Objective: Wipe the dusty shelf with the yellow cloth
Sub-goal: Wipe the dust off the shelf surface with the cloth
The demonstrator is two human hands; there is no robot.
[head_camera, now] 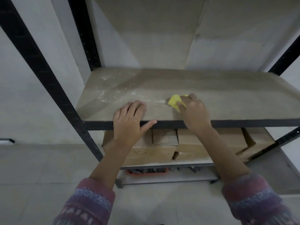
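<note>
The dusty shelf (211,88) is a brown board in a black metal rack, with white dust specks across its left half. My right hand (194,109) grips a bunched yellow cloth (175,100) and presses it on the board near the front middle. My left hand (129,117) rests flat on the front edge to the left of the cloth, fingers straight on the board and thumb along the black rail.
Black uprights (40,75) frame the rack on both sides. Cardboard boxes (164,143) fill the shelf below, and a red tray (146,172) sits on a lower level. Grey tiled floor (40,176) and pale walls surround the rack.
</note>
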